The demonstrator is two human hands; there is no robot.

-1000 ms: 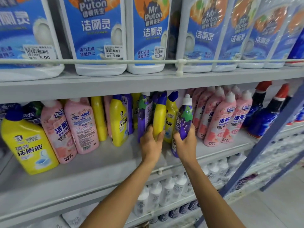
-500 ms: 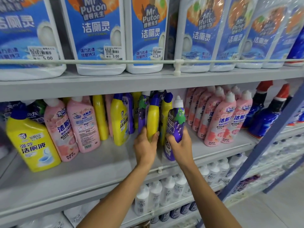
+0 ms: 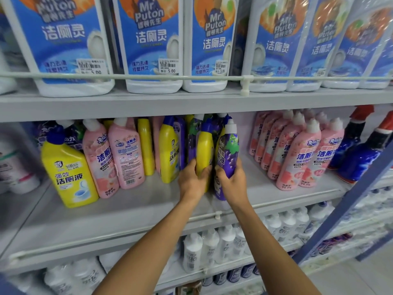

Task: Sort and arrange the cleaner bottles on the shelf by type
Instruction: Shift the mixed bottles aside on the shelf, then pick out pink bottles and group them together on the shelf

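Mid-frame colours remain mixed; left hand (image 3: 192, 182) grips a yellow bottle (image 3: 203, 154), right hand (image 3: 232, 182) a purple bottle (image 3: 228, 154).

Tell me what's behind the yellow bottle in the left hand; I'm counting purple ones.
Behind the yellow bottle, purple grape-label bottles show in part. How many stand farther back is hidden.

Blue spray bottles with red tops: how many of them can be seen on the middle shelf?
2, at the shelf's far right: the rear spray bottle and the front spray bottle. More may be hidden behind the blue post.
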